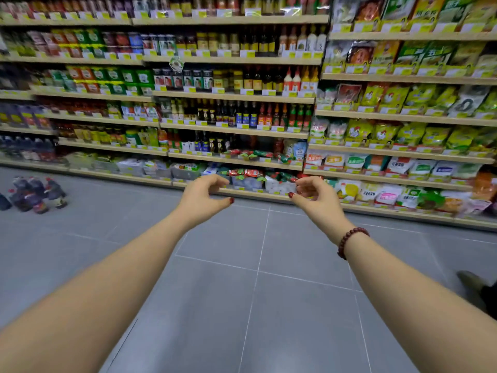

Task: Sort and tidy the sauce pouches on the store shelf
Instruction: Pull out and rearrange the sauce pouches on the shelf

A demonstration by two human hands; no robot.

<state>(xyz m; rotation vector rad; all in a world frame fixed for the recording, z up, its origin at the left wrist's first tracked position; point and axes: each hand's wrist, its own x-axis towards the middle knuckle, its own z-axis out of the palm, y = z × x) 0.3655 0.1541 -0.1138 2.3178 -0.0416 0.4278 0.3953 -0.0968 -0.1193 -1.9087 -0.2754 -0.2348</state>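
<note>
Red and green sauce pouches (246,173) lie untidily in clear bins on the bottom shelf (247,193), and more of these pouches (258,154) lie scattered on the shelf above. Both my arms reach forward over the floor. My left hand (204,196) hangs in front of the bottom shelf, fingers loosely curled, holding nothing. My right hand (314,195), with a bead bracelet on its wrist, does the same a little to the right. Neither hand touches a pouch.
Tall wooden shelves full of bottles, jars and packets fill the wall ahead. A cluster of dark bottles (35,195) stands on the grey tiled floor at the left. A shoe (470,281) shows at the right edge.
</note>
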